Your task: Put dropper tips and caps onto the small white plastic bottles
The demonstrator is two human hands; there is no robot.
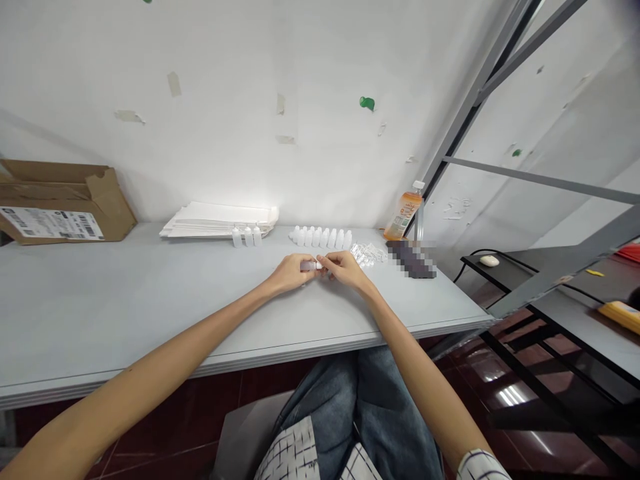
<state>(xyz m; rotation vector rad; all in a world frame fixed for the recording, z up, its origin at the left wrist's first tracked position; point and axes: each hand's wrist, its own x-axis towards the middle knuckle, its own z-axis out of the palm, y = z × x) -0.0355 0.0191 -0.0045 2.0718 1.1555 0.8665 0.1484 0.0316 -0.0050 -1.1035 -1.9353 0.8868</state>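
My left hand [291,272] and my right hand [345,268] meet over the grey table [125,300], both closed on one small white dropper bottle [311,265] held sideways between them. The left fingers wrap its body; the right fingers pinch its cap end. Just behind the hands stands a row of several small white bottles [323,237]. Three more white bottles [247,236] stand further left. A heap of small clear plastic pieces [369,253] lies to the right of the hands.
A stack of white flat sheets [220,219] lies by the wall. An open cardboard box [60,200] sits far left. An orange drink bottle [404,212] stands at the back right, beside a dark blurred object [413,259]. Metal shelving [550,267] stands right.
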